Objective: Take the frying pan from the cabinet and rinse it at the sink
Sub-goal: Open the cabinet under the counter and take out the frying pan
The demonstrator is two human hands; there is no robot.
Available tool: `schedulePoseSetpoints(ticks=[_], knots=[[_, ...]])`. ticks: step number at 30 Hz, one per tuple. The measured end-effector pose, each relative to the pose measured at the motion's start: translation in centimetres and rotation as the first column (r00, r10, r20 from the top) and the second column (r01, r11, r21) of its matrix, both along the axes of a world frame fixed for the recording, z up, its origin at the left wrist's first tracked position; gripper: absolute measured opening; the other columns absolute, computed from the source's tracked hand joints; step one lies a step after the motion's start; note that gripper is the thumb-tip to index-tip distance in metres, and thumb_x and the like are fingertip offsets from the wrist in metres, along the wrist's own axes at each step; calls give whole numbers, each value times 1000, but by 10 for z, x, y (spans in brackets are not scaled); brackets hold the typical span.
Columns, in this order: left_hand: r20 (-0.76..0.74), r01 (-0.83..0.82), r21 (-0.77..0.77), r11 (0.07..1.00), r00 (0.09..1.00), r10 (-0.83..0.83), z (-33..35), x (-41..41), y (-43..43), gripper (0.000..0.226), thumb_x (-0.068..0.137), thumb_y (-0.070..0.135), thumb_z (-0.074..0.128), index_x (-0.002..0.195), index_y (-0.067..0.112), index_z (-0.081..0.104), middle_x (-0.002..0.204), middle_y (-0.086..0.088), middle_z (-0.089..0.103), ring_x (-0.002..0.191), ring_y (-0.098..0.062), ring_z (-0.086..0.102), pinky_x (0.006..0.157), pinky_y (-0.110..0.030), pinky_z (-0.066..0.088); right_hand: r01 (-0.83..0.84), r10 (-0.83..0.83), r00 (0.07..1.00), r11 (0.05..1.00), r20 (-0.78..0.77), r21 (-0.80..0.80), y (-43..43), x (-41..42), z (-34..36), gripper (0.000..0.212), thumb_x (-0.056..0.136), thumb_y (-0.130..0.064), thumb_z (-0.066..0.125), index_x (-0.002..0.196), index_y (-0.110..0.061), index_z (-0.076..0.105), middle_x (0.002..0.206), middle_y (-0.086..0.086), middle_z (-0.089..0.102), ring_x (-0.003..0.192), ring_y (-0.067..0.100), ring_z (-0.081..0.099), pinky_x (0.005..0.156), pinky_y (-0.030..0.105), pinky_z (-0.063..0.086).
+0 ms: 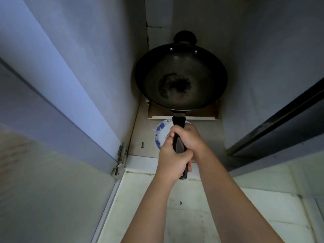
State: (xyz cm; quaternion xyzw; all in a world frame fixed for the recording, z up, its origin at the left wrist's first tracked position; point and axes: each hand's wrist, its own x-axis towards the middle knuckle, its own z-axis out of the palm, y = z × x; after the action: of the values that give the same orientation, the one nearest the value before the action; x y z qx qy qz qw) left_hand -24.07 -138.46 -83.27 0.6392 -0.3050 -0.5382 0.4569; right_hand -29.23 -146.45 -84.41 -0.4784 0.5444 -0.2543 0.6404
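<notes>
Inside the open cabinet: one black frying pan, one blue-and-white plate, one small dark screw on the cabinet floor. Two bare hands, both on the pan's one long handle. Left hand wrapped around the near end of the handle, fingers curled tight. Right hand clamped just ahead of it, fingers folded around the handle from the right, pressed together. Pan bowl well beyond the fingers, held out over a brown board at the back of the cabinet, short loop handle at the far rim, two rivets beside it. Plate below the handle, partly hidden by hands. Pale walls either side, left door swung open on two metal hinges, dark door edge at right, white tiled floor below the arms.
</notes>
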Motion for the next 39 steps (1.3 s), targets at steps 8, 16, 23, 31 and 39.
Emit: schedulePoseSetpoints(ticks=[8, 16, 23, 31, 39], knots=[[-84, -30, 130, 991, 996, 41, 84, -15, 56, 26, 72, -8, 50, 89, 13, 52, 38, 4, 53, 30, -14, 48, 34, -18, 39, 37, -26, 995, 992, -96, 121, 60, -15, 80, 14, 72, -5, 58, 61, -10, 51, 52, 5, 49, 42, 12, 49, 39, 15, 39], [-80, 0, 240, 971, 997, 20, 160, -14, 106, 20, 73, -6, 50, 83, 11, 50, 38, 6, 53, 30, -12, 48, 33, -16, 37, 22, 4, 993, 976, -118, 215, 112, -15, 152, 21, 74, -5, 55, 55, -9, 50, 54, 7, 47, 45, 13, 46, 39, 15, 37], [-81, 5, 349, 937, 996, 24, 216, -5, 158, 17, 71, -4, 49, 83, 8, 53, 42, 5, 54, 32, -13, 49, 35, -19, 39, 23, 30, 986, 949, -166, 314, 166, -9, 205, 19, 73, -8, 56, 55, -10, 50, 54, 5, 48, 50, 16, 47, 46, 23, 39], [-83, 65, 393, 917, 996, -35, 271, 6, 202, 17, 71, -5, 49, 81, 8, 54, 43, 3, 56, 32, -14, 49, 35, -18, 39, 79, -25, 988, 930, -151, 358, 216, -3, 257, 19, 73, -9, 55, 54, -10, 52, 51, 2, 50, 51, 17, 49, 51, 26, 41], [-69, 163, 421, 893, 987, -147, 297, 17, 235, 21, 69, 1, 49, 88, 6, 55, 46, 3, 57, 34, -14, 50, 37, -21, 41, 168, -125, 981, 927, -148, 334, 254, 2, 282, 25, 74, -5, 54, 50, -10, 49, 50, 3, 47, 48, 16, 44, 47, 24, 38]])
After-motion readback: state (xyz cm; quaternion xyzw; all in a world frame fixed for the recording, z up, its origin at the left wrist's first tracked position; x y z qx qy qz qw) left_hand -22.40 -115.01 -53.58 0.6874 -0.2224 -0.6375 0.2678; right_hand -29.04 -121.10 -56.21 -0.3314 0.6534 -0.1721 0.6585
